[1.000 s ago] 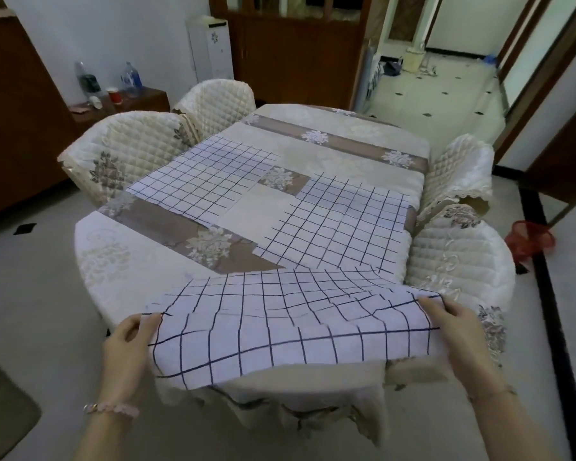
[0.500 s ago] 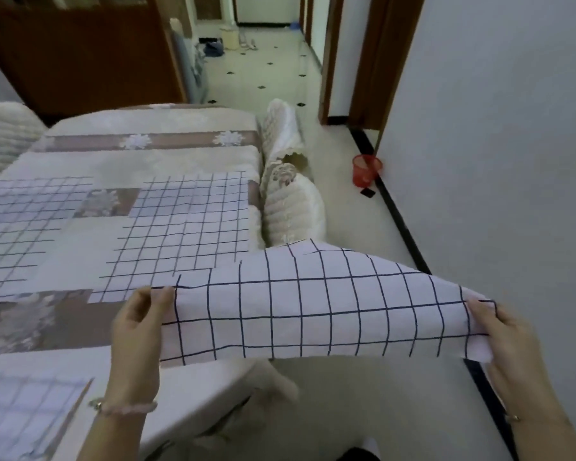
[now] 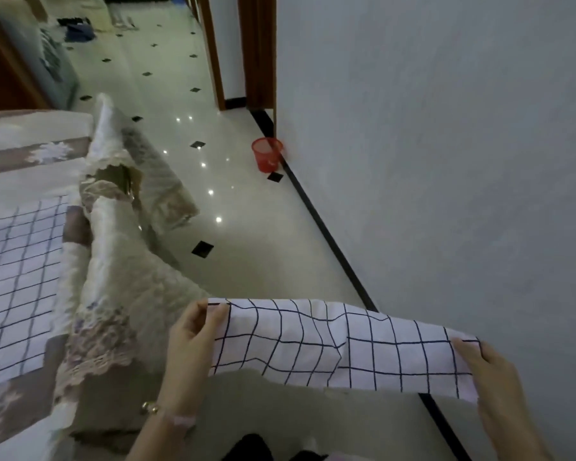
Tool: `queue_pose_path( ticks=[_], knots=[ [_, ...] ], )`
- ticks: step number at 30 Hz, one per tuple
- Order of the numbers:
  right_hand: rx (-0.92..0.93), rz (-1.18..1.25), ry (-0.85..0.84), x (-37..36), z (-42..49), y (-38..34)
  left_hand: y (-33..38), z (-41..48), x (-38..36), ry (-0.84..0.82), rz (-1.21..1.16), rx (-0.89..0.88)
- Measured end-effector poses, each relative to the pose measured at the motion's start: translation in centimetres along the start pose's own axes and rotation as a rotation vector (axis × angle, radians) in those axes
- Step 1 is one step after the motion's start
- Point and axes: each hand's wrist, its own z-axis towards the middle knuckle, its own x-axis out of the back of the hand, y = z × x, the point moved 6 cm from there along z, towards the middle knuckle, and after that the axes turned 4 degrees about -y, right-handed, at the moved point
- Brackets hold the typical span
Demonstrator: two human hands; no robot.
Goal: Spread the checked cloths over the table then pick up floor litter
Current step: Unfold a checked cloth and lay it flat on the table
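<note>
A white checked cloth with dark grid lines hangs stretched in the air between my hands, to the right of the table and above the floor. My left hand pinches its left corner and my right hand pinches its right end. Another checked cloth lies flat on the cream table at the far left. No litter shows on the visible floor.
Two quilted cream chairs stand pushed against the table's right side. A red mesh bin sits on the tiled floor by the grey wall. A black skirting line runs along the wall, and a doorway lies beyond.
I have turned right, away from the table. The cloth has been lifted off the table edge and carried right, now held over the floor near the wall.
</note>
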Motion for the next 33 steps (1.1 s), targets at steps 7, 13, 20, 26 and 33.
queue_pose_path(
  ticks=[7, 13, 20, 26, 33],
  knots=[
    [-0.008, 0.020, -0.067, -3.4, 6.5, -3.3, -0.2, 8.0, -4.7, -0.032, 0.017, 0.052],
    [0.071, 0.003, -0.158, -11.6, 15.9, -10.9, 0.1, 20.5, -5.1, 0.067, -0.014, 0.057],
    [0.089, -0.033, -0.250, -25.5, 27.8, -21.2, -0.2, 36.5, -3.0, 0.231, -0.060, 0.183],
    [0.195, -0.077, -0.428, -39.8, 34.3, -31.6, 4.5, 46.8, 0.1, 0.339, -0.053, 0.115],
    [0.345, -0.096, -0.701, -58.5, 39.4, -42.7, 9.3, 56.1, 6.6, 0.590, -0.065, -0.027]
  ],
)
